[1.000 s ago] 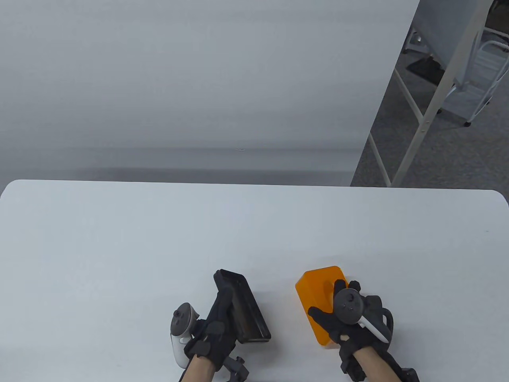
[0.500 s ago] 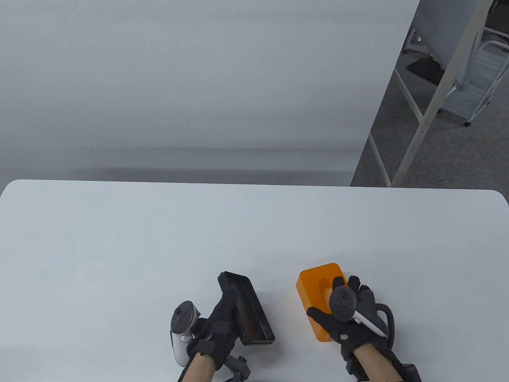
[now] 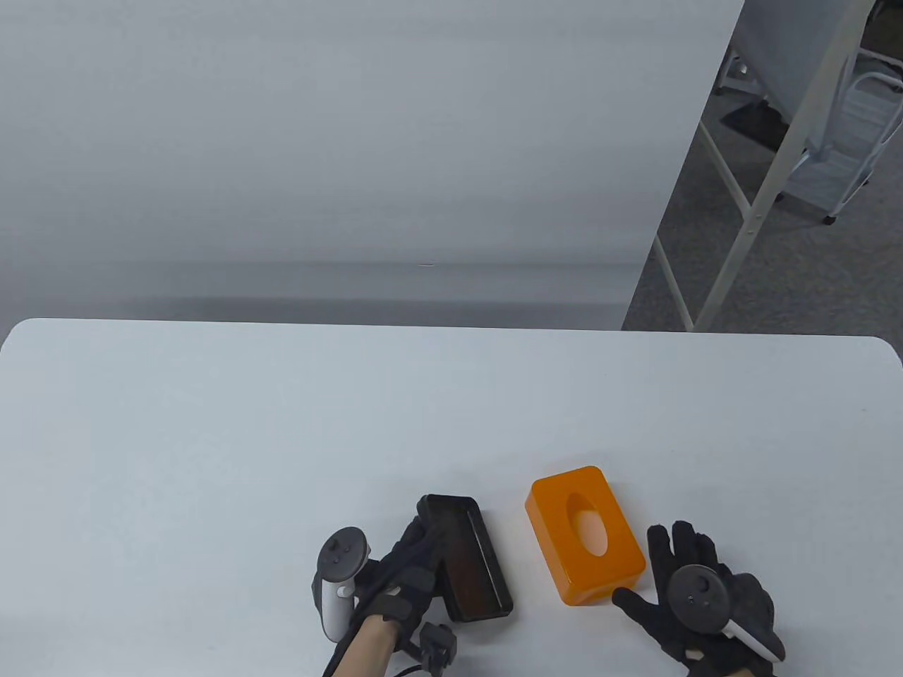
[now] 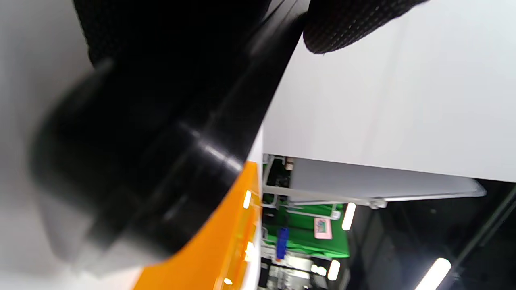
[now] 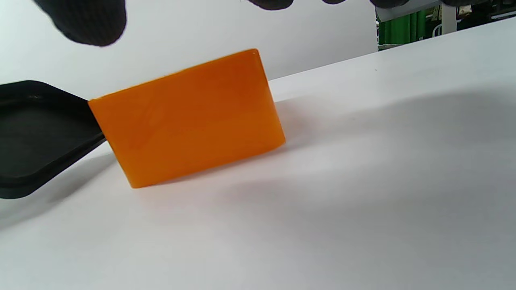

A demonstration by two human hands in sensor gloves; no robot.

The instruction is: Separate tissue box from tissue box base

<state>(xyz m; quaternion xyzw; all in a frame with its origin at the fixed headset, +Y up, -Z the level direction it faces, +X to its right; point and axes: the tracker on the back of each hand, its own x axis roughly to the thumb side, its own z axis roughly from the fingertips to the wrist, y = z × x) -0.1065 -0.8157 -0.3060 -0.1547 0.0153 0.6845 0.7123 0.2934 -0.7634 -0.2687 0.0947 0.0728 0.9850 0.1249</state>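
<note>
The orange tissue box (image 3: pixel 584 534) with an oval slot on top stands on the white table (image 3: pixel 282 437), apart from its black tray-like base (image 3: pixel 469 560). My left hand (image 3: pixel 405 571) grips the base by its left long edge and holds it tilted. In the left wrist view the base (image 4: pixel 161 133) fills the frame with the orange box (image 4: pixel 217 245) behind it. My right hand (image 3: pixel 688 589) is open with fingers spread, just right of the box and off it. The right wrist view shows the box (image 5: pixel 189 117) standing free and the base (image 5: pixel 36 133) beside it.
The table's far edge (image 3: pixel 451 328) runs in front of a grey partition wall. White table legs (image 3: pixel 748 211) and a small cart stand on the carpet at the far right. The box and base are near the table's front edge.
My right hand has let go of the orange box and drawn back to the right and toward me, fingers spread. My left hand has shifted the black base to the right, nearer the box.
</note>
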